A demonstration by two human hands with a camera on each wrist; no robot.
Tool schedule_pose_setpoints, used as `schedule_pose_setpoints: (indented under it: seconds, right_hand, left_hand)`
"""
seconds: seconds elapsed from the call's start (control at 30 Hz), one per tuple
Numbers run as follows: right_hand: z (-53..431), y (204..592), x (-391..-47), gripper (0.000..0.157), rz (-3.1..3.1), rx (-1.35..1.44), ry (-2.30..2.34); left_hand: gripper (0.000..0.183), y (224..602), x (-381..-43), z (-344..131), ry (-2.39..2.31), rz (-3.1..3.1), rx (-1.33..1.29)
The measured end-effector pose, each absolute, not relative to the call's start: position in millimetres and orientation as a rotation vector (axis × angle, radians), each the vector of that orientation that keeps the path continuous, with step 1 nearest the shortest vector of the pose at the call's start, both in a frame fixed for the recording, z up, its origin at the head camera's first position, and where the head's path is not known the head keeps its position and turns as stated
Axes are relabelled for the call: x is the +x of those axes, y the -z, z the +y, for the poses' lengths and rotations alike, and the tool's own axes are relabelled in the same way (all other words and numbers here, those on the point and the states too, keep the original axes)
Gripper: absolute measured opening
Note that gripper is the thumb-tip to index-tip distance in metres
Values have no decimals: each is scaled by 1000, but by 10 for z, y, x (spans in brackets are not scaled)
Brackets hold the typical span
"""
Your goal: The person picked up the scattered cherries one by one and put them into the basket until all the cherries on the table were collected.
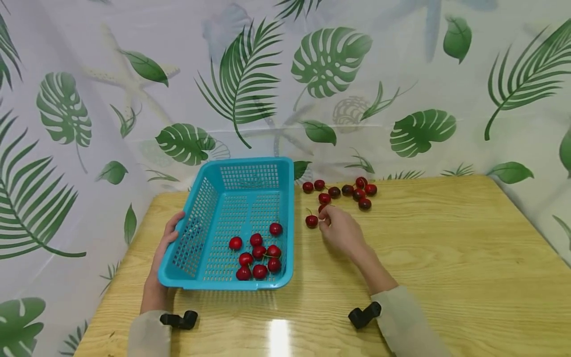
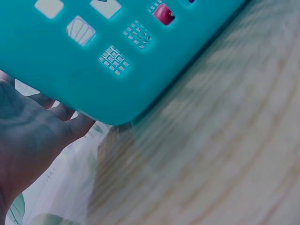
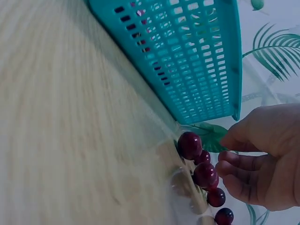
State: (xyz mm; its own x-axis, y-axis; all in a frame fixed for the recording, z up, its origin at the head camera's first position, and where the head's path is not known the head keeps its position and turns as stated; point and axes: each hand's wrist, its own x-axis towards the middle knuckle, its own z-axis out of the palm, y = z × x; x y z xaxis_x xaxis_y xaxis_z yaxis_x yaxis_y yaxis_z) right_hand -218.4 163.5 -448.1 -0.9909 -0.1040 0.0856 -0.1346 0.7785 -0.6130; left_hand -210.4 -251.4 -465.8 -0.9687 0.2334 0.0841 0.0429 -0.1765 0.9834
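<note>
A blue plastic basket (image 1: 289, 223) with slotted walls stands on the table and holds several red cherries (image 1: 259, 271) near its front right corner. My left hand (image 1: 162, 255) grips it at the left side, fingertips up at the rim; part of that hand is hidden behind the wall. Right of the basket, my right hand (image 1: 342, 229) reaches down to the loose cherries. Its thumb and bent fingers (image 3: 234, 169) stand a little apart, right at a dark cherry (image 3: 205, 174). In the head view this hand partly covers one cherry; another cherry (image 1: 312, 221) with a stem lies just left of the fingertips.
Several more cherries (image 1: 359, 194) lie in a loose group towards the back edge of the wooden table (image 1: 446, 258). A white sheet with green leaf prints (image 1: 330, 59) hangs behind and along the left side. Each wrist carries a small black camera (image 1: 365, 315).
</note>
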Motion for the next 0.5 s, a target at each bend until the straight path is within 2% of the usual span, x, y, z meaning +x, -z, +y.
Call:
schedule_pose_setpoints:
  seconds: [0.17,0.5]
  right_hand:
    - [1630,4452,-2400,10,-2972,303,-913]
    - [1438,4458,-2709,31,-3195,446,-650]
  left_hand:
    - [50,4667,-2078,-2520,-2282,1939,266]
    - [52,4663,-2133,-2480,-2291,1928,251]
